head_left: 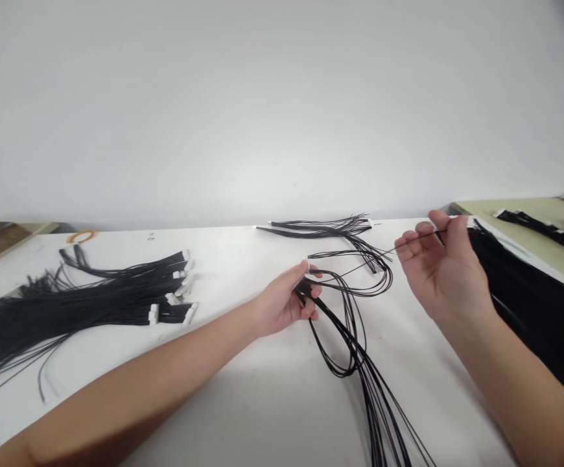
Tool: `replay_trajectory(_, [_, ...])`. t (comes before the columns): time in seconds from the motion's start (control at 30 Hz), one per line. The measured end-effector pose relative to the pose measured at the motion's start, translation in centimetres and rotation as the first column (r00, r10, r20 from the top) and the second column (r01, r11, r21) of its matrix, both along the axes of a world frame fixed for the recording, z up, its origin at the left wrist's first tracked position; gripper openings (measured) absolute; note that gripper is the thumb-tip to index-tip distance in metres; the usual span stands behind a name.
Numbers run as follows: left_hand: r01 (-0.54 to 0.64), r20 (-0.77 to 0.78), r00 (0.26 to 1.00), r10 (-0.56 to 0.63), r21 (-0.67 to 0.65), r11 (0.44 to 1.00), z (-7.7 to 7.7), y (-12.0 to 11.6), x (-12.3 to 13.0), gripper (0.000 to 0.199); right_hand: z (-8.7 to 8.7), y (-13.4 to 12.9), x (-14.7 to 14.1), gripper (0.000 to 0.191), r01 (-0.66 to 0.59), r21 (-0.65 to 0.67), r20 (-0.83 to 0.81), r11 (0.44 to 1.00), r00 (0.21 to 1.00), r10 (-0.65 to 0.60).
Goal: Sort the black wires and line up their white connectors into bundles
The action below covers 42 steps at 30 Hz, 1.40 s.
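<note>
My left hand (286,297) is closed around a black wire harness (347,324) near the middle of the table. A small white connector shows at its fingertips, and several black wires loop out and hang toward the front edge. To the right, my right hand (445,266) is raised, pinching one thin black wire (384,253) between thumb and fingers. That wire runs across toward my left hand; its far end is hard to make out. Behind my hands lies another bundle of black wires (311,228) with white ends.
A large pile of black wire harnesses (107,292) with white connectors covers the left of the white table (243,383). More black wires (529,305) lie at the right. Beyond is a light green surface (496,207) with further harnesses. A yellow ring (82,237) sits near the back edge.
</note>
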State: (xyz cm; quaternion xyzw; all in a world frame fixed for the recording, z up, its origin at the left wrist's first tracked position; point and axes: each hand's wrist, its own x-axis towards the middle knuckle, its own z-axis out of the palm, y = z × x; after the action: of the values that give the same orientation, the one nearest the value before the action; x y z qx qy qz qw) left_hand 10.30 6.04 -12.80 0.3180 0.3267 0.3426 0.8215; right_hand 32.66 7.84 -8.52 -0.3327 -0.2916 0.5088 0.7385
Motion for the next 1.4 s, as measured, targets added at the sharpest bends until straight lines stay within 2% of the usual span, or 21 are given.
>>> replay_trajectory(0.07, [0.004, -0.010, 1.000, -0.004, 0.003, 1.000, 0.1, -0.1, 0.0, 0.033, 0.3, -0.1, 0.2, 0.027, -0.005, -0.002, 0.014, 1.000, 1.000, 0.005])
replay_trajectory(0.17, [0.002, -0.019, 1.000, -0.002, 0.007, 1.000, 0.3, -0.2, 0.0, 0.032, 0.8, -0.8, 0.2, 0.026, -0.106, -0.069, 0.172, 0.992, 0.978, 0.117])
replay_trajectory(0.27, [-0.004, -0.025, 1.000, 0.003, -0.003, 1.000, 0.4, -0.2, 0.0, 0.033, 0.7, -1.6, -0.2, 0.035, -0.198, -0.114, 0.359, 0.973, 0.905, 0.226])
replay_trajectory(0.4, [0.001, -0.016, 1.000, -0.001, -0.004, 1.000, 0.2, -0.1, 0.0, 0.035, -0.3, -2.0, -0.6, 0.061, -0.361, -0.081, 0.508, 0.929, 0.787, 0.350])
replay_trajectory(0.47, [0.007, -0.013, 1.000, -0.008, -0.009, 1.000, 0.2, -0.1, 0.0, 0.035, -0.6, -2.0, -0.7, 0.067, -0.388, -0.088, 0.598, 0.917, 0.716, 0.361])
replay_trajectory(0.53, [0.014, -0.011, 1.000, -0.014, -0.017, 1.000, 0.2, -0.1, -0.1, 0.035, -0.7, -2.1, -0.8, 0.058, -0.355, -0.108, 0.713, 0.929, 0.623, 0.321])
replay_trajectory(0.67, [0.034, -0.001, 0.999, -0.034, -0.005, 0.999, 0.4, -0.1, -0.1, 0.034, -0.5, -2.6, -1.3, 0.035, -0.331, -0.140, 0.886, 0.933, 0.379, 0.268])
replay_trajectory(0.77, [0.069, 0.012, 0.998, -0.069, 0.021, 0.997, 0.4, -0.1, -0.2, 0.033, -0.7, -2.7, -1.7, 0.028, -0.324, -0.099, 0.936, 0.941, 0.290, 0.198])
replay_trajectory(0.93, [0.108, 0.036, 0.993, -0.110, 0.054, 0.993, 0.4, -0.1, -0.3, 0.034, -1.5, -2.5, -1.8, 0.030, -0.293, -0.030, 0.971, 0.956, 0.217, 0.097])
replay_trajectory(1.2, [0.136, 0.045, 0.989, -0.139, 0.057, 0.989, 0.4, -0.1, -0.4, 0.033, -1.6, -2.5, -1.8, 0.029, -0.309, -0.023, 0.974, 0.951, 0.207, 0.091])
replay_trajectory(1.4, [0.138, 0.032, 0.990, -0.140, 0.061, 0.989, 0.5, -0.1, -0.4, 0.032, -1.6, -2.6, -1.9, 0.029, -0.273, -0.022, 0.977, 0.962, 0.199, 0.079])
